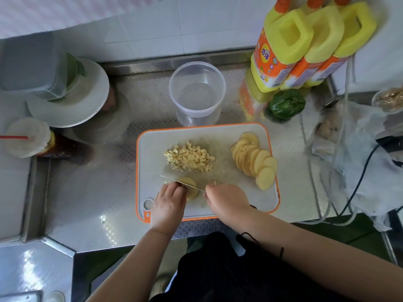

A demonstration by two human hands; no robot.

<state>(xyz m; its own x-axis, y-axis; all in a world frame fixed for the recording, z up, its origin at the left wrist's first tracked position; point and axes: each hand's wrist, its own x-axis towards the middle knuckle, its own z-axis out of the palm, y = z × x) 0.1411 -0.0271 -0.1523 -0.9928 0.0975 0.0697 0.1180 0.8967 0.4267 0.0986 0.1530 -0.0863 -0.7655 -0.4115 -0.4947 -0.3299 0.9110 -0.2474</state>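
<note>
Dark clothing and two bare forearms fill the near edge of the view, reaching out over the steel counter to the orange-rimmed cutting board. The left hand sits at the board's near left corner, its fingers curled down over a few stacked slices of potato, pinning them in place. The right hand is wrapped round the handle of a knife, most of that handle hidden under the palm, and the blade lies across the top of the stack, pointing away to the left. The dicing looks to be somewhere near the middle. A diced pile of small cubes already lies at the centre of the board, well apart from the blade, while a long row of slices leans overlapped along the right edge, none of it cut down yet. A clear tub stands just beyond the board with nothing visible inside, so moving the cubes off the board, if that is the plan, also remains to do.
</note>
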